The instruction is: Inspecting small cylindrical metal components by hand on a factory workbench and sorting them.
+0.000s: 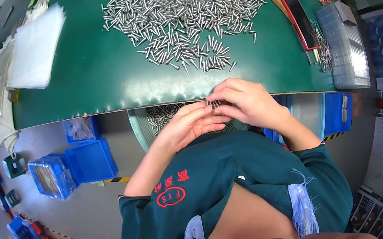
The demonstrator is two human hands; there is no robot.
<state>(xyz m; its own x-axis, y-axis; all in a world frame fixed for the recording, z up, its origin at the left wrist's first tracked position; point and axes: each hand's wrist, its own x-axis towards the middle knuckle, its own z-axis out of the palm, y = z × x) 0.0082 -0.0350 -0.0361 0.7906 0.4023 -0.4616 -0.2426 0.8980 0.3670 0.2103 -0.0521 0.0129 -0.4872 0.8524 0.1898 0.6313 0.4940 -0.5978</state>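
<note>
My left hand [187, 126] and my right hand [243, 100] meet at the near edge of the green table [89, 75], fingertips together around a small bundle of thin metal pins [214, 104]. Both hands pinch the bundle. Below them a round metal sieve basket [145, 127] holds more pins and sits under the table edge. A large heap of silver pins [179, 11] is spread over the table's far middle, its nearest pins just beyond my fingers.
A stack of white sheets [37, 46] lies at the table's left. A red-edged tablet [301, 19] and a clear compartment box [342, 45] sit at the right. Blue plastic bins [90, 160] stand on the floor to the left, another blue bin [335, 111] at the right.
</note>
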